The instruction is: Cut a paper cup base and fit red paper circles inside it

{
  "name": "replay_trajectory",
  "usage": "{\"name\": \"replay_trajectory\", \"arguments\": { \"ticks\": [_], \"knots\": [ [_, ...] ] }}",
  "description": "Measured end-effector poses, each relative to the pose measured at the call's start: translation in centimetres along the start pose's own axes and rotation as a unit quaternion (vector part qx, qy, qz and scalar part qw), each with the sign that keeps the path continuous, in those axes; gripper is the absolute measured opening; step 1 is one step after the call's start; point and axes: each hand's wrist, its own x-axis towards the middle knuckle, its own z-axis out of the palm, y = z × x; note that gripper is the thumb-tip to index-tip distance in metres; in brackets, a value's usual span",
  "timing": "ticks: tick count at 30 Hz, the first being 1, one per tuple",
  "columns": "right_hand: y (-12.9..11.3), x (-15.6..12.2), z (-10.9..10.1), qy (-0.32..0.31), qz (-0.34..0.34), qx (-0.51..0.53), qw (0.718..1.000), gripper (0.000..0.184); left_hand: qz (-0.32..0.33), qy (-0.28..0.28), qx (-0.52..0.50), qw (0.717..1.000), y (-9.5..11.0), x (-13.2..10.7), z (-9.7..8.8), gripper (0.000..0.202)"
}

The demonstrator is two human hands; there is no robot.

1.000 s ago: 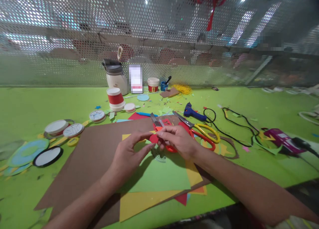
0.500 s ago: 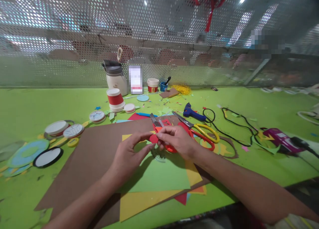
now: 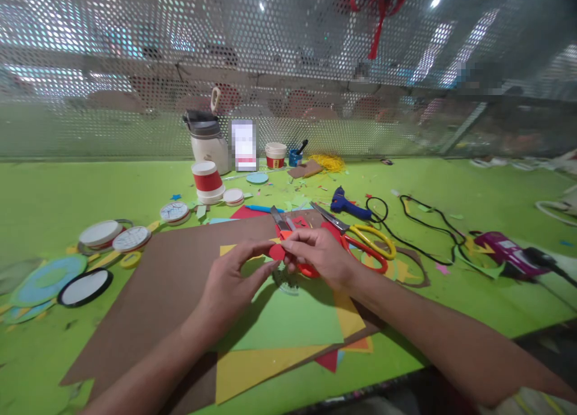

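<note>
Between my two hands is a small red paper circle [image 3: 276, 252], held above a light green sheet [image 3: 288, 319]. My left hand [image 3: 232, 276] pinches its left side between thumb and forefinger. My right hand [image 3: 318, 252] grips its right edge with the fingertips pressed together. Beneath the fingers a clear protractor [image 3: 287, 285] partly shows on the green sheet. Just behind my hands lie orange-handled scissors [image 3: 280, 219], partly hidden by my right hand. Scissors with red and yellow handles [image 3: 372, 242] rest to the right.
Brown card [image 3: 166, 288] and yellow paper [image 3: 252, 373] lie under the green sheet. A blue glue gun [image 3: 347, 204] with a black cord sits at the right, near a purple device [image 3: 505, 252]. Round lids [image 3: 130, 239] stand left; a red-and-white tub [image 3: 208, 182] and jug [image 3: 210, 144] are behind.
The red circle has tilted slightly in my fingertips, and more of its face shows. My hands stay in nearly the same place; the whole view has shifted a little.
</note>
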Motion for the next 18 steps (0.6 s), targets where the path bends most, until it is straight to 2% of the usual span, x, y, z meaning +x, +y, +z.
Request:
{"name": "replay_trajectory", "arguments": {
  "ticks": [18],
  "knots": [
    [-0.01, -0.05, 0.02, 0.003, 0.008, 0.009, 1.000, 0.024, 0.000, 0.004, -0.010, 1.000, -0.12, 0.15, 0.00, 0.027]
  ]
}}
